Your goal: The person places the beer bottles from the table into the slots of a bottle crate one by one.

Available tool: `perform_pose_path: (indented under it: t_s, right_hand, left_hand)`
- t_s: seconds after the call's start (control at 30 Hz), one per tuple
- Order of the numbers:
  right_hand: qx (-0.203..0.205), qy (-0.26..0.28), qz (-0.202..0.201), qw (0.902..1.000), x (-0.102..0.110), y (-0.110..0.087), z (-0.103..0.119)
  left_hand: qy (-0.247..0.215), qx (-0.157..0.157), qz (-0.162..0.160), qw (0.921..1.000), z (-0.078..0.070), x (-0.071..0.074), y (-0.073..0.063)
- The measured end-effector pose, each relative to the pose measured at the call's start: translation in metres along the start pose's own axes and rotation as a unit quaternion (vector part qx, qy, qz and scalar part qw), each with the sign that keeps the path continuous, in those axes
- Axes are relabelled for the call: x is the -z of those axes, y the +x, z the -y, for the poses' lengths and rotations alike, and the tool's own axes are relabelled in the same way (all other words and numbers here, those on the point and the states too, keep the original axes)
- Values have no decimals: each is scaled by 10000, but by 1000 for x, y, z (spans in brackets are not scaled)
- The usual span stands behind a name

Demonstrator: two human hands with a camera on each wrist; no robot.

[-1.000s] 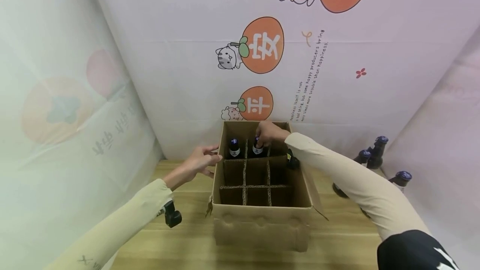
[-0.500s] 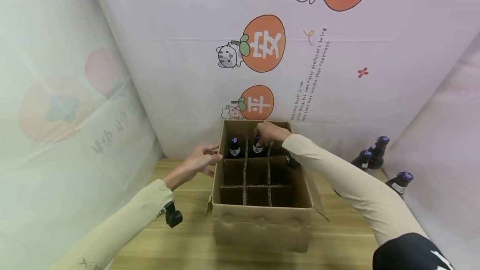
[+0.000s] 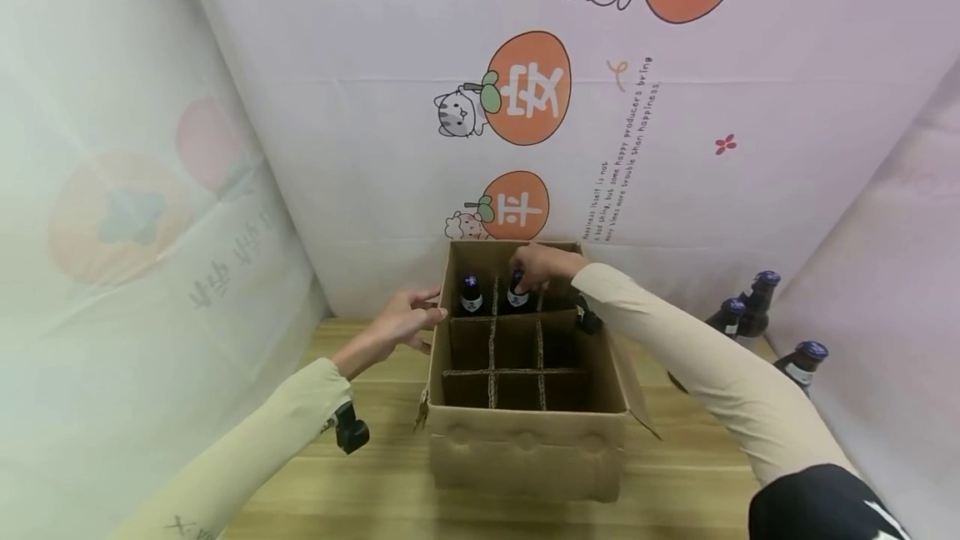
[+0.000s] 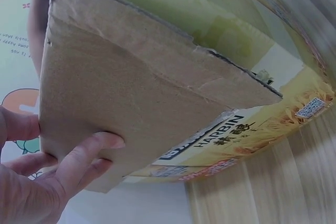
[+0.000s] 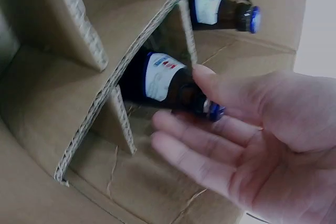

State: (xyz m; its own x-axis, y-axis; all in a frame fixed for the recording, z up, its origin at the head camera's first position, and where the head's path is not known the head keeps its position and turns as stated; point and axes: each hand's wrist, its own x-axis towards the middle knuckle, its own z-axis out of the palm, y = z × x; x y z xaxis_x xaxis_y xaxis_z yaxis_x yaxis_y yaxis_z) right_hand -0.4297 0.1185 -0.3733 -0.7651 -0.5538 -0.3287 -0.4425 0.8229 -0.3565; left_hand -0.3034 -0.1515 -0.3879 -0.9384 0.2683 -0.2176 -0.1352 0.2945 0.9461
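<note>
An open cardboard beer carton (image 3: 525,465) with corrugated dividers stands before me; its side reads HARBIN in the left wrist view. My right hand (image 3: 542,265) reaches into the back row and holds a dark beer bottle (image 5: 164,77) by its neck, thumb on one side and fingers on the other. That bottle stands in the back middle compartment, its lower part hidden. Left of it a second beer bottle (image 3: 471,298) stands in its own compartment. With fairly straight fingers, my left hand (image 3: 401,325) touches the carton's left side and the folded-down flap (image 4: 115,82).
Several blue-capped beer bottles (image 3: 801,365) stand on the wooden table (image 3: 360,490) to the right, partly behind my right sleeve (image 3: 697,357). A printed white cloth wall (image 3: 360,148) rises directly behind the carton, with more cloth at both sides.
</note>
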Motion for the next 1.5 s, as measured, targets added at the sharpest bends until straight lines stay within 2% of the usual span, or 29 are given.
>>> perform_pose_path:
  t_s: [0.17,0.43,0.57,0.73,0.83,1.07,1.23,1.3,1.43,1.5]
  right_hand:
    - [161,442,39,9989,6,-5,-3]
    - [308,926,-105,9952,19,-23,-2]
    - [491,1092,-522,9914,21,-35,-5]
    - [810,932,-1148,9857,22,-50,-14]
    - [854,1015,-1563,9788,22,-61,-23]
    - [949,1115,-2778,9494,20,-88,-46]
    - [606,1378,-3308,9316,15,-108,-59]
    - [425,1553,-3640,9174,11,-117,-65]
    - [144,1713,-4371,8828,-1,-136,-85]
    - [-62,1690,-4579,8728,-6,-146,-97]
  left_hand:
    - [-34,-6,39,10000,0,1,2]
    - [-19,-36,66,10000,-3,1,3]
    - [14,-40,51,10000,-1,3,0]
    - [37,10,7,10000,3,7,-2]
    - [30,10,3,10000,3,8,-1]
    - [-7,11,59,10000,2,5,3]
    - [-11,36,33,10000,1,5,5]
    - [-22,43,41,10000,1,4,5]
    - [-65,34,86,9999,3,3,4]
    - [-74,20,90,9999,4,3,3]
